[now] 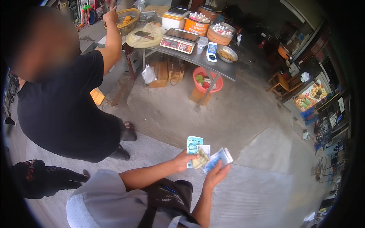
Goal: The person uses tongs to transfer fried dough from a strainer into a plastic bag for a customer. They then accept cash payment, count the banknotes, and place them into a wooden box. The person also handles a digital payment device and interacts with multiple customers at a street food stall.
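My left hand (181,161) pinches a few banknotes fanned out between thumb and fingers. Among them are a teal banknote (192,146) standing tallest and a creased yellowish banknote (202,159). A pale banknote (206,147) shows behind the yellowish one. Close beside it, my right hand (218,173) grips a folded bundle of bluish and pale banknotes (221,157), its thumb lying over the front. The two lots of notes nearly meet; whether they touch I cannot tell. Both hands are in front of my waist, above the concrete floor (245,196).
A person in a dark shirt (62,114) stands at left, one arm raised toward a basket (132,21). Ahead, a table (182,58) bears a price scale (179,41), a payment-code stand (212,52) and pots of bottles (219,34). Beneath it sits a pink basin (199,71).
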`<state>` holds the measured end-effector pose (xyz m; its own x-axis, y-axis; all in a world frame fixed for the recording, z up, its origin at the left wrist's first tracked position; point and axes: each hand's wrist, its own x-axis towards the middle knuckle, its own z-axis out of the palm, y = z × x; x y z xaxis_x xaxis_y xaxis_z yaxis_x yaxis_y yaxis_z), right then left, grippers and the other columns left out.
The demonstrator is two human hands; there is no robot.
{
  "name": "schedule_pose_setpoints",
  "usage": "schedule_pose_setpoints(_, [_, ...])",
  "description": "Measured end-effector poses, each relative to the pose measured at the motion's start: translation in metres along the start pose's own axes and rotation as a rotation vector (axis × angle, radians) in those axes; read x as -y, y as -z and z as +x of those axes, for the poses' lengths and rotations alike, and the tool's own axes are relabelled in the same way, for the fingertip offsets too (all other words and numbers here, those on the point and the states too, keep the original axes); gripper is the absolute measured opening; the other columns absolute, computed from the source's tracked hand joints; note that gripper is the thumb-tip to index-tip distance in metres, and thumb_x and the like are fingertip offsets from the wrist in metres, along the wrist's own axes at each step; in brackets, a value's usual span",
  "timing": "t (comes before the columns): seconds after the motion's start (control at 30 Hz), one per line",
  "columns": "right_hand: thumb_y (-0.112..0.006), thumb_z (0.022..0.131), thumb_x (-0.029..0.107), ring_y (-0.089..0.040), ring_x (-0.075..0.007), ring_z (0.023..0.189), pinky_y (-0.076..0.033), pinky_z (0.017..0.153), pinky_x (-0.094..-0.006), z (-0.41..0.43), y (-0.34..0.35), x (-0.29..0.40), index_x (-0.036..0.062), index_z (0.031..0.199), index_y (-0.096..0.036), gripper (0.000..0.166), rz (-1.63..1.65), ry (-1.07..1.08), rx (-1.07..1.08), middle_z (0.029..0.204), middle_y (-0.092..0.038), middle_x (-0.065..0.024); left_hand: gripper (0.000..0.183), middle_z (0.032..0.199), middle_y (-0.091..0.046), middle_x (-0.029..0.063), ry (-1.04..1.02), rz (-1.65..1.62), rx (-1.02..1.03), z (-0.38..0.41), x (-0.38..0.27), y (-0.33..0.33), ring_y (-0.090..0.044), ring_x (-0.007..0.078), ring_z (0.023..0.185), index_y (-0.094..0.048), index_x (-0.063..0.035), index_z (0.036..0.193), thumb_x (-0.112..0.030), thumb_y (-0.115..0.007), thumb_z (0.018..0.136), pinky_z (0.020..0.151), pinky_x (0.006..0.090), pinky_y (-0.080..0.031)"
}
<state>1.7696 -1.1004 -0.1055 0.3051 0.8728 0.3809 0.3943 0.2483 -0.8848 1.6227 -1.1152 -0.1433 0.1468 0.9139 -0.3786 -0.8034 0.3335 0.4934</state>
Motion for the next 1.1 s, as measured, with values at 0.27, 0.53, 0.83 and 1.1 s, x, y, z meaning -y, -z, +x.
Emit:
schedule_pose_setpoints(0.27, [-0.061, 0.089, 0.009, -0.065, -0.0347, 0.072, -0.051, 0.064, -0.0417, 0.114, 0.034, -0.055, 0.0030, 0.100, -0.063, 0.012, -0.215, 0.237, 1.104, 0.080, -0.065, -0.0195, 0.036, 0.117, -0.065, 0.0140, -0.167, -0.194, -0.098, 0.054, -0.021, 0.033, -0.065, 0.0277, 0.106, -0.056, -0.0005, 0.121, -0.002, -0.065, 0.086, 0.094, 0.0413, -0.052])
schedule_pose_setpoints(0.53, [-0.056, 0.089, 0.018, -0.068, -0.0338, 0.086, -0.053, 0.072, -0.0435, 0.231, -0.017, -0.032, 0.0092, 0.107, -0.067, 0.022, -0.239, 0.521, 2.198, 0.090, -0.068, -0.0166, 0.036, 0.115, -0.066, 0.0125, -0.183, -0.234, -0.358, 0.106, -0.029, -0.019, -0.065, 0.0266, 0.106, -0.058, -0.0020, 0.121, 0.000, -0.065, 0.086, 0.096, 0.0396, -0.051])
schedule_pose_setpoints(0.83, [-0.053, 0.086, 0.018, -0.067, -0.0367, 0.091, -0.053, 0.075, -0.0469, 0.272, -0.144, -0.064, 0.0094, 0.100, -0.070, 0.024, -0.584, 0.924, 2.397, 0.094, -0.069, -0.0190, 0.030, 0.113, -0.067, 0.0104, -0.295, -0.134, -0.486, 0.193, -0.097, -0.039, -0.066, 0.0231, 0.104, -0.060, -0.0022, 0.118, -0.001, -0.064, 0.089, 0.093, 0.0386, -0.052])
schedule_pose_setpoints(1.1, [-0.059, 0.078, 0.011, -0.069, -0.0355, 0.087, -0.055, 0.070, -0.0458, 0.307, -0.214, -0.043, 0.0059, 0.086, -0.071, 0.016, -0.742, 1.093, 2.256, 0.091, -0.070, -0.0181, 0.030, 0.113, -0.066, 0.0135, -0.315, -0.331, -0.472, 0.234, -0.181, -0.033, -0.066, 0.0274, 0.102, -0.058, -0.0008, 0.120, 0.002, -0.059, 0.089, 0.092, 0.0412, -0.054])
